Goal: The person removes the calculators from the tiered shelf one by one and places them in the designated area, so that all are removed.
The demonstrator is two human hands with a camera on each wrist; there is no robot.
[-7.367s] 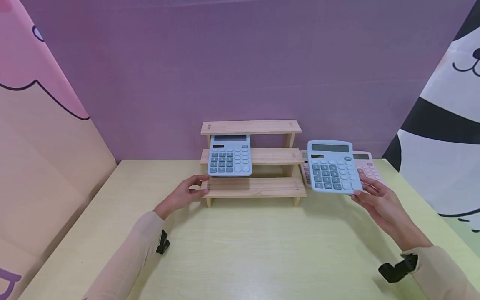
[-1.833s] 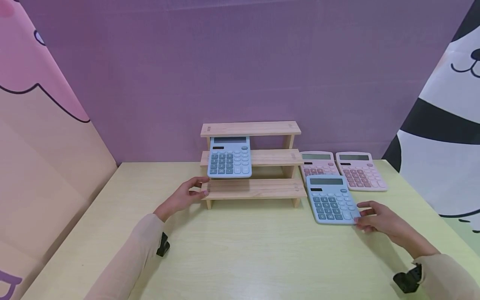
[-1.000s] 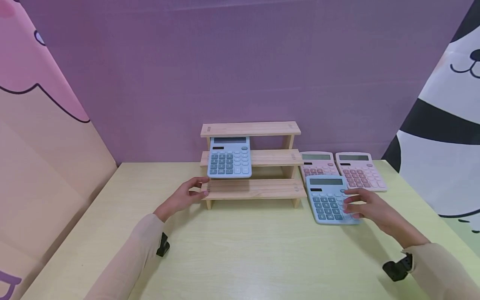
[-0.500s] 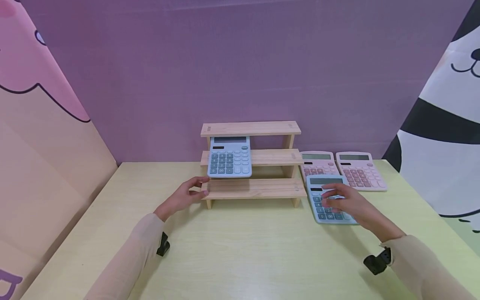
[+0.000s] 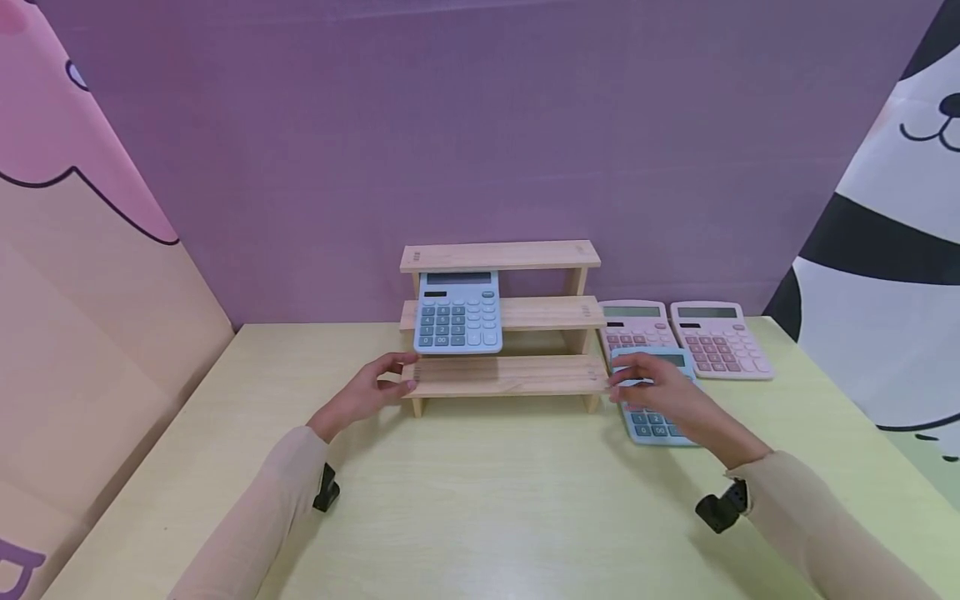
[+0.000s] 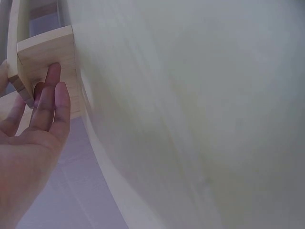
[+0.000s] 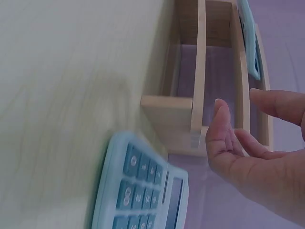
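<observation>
A three-tier wooden display rack stands against the purple wall. My left hand grips the left end of its lowest board, and the left wrist view has the fingers tucked beneath that board. My right hand, fingers loosely bent and holding nothing, hovers over a blue calculator with its fingertips right at the lowest board's right end. That calculator lies on the table, partly hidden by the hand. Another blue calculator leans on the middle tier, at the left.
Two pink calculators lie side by side on the table to the rack's right, the left one partly covered by the blue calculator. The pale wooden table stretches toward me. A panda-print panel borders the right side.
My right hand has lowered the blue calculator onto the table in front of the pink ones, released it, and moved left to the rack's right end. My left hand stays put.
</observation>
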